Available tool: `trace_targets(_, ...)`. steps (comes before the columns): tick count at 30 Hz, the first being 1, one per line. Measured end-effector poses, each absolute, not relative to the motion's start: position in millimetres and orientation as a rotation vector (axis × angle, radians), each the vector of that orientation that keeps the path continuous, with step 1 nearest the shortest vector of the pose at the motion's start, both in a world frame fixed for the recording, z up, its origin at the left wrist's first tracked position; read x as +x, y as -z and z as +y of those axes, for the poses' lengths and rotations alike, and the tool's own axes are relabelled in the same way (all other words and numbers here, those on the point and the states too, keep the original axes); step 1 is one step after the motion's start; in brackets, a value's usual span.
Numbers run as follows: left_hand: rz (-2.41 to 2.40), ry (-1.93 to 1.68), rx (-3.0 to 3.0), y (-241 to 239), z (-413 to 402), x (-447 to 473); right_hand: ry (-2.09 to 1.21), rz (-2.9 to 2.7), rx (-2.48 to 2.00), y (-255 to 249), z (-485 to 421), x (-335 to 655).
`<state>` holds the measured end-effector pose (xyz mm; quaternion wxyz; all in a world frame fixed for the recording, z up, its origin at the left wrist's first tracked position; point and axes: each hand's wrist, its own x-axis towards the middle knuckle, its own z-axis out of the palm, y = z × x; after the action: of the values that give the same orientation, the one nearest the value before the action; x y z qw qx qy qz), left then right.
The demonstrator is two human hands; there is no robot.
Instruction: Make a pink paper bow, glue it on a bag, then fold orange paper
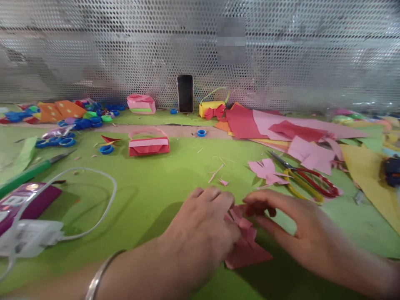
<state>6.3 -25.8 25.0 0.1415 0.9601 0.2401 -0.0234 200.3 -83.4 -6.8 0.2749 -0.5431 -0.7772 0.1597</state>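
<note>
A folded piece of pink paper is between my hands, low in the view and tilted above the green tabletop. My left hand is closed on its left side, the fingers curled over the folds. At its upper right edge, the thumb and fingers of my right hand pinch the paper. Part of the folding is hidden behind my left fingers. Just beyond my right hand lie scissors with red and yellow handles, next to a cut pink paper scrap.
A red paper bag, a pink one and a yellow one stand farther back. A phone leans on the perforated metal wall. Coloured sheets lie right. A green-handled knife and white charger are left.
</note>
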Motion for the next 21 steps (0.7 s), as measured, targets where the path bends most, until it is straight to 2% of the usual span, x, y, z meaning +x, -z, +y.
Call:
trace_targets(4, 0.669, 0.030, 2.843, -22.9, -28.3, 4.5, -0.287, -2.065, -1.433, 4.3, -85.1, 203.0)
trace_targets(13, 0.683, 0.159, 2.831, -22.0, -27.6, 3.2, -0.227, -2.304, -1.316, 6.9, -86.9, 193.6)
trace_targets(21, 0.641, 0.026, 2.891, -15.3, -28.6, 1.2, -0.183, -2.517, -1.199, 0.9, -81.9, 195.8)
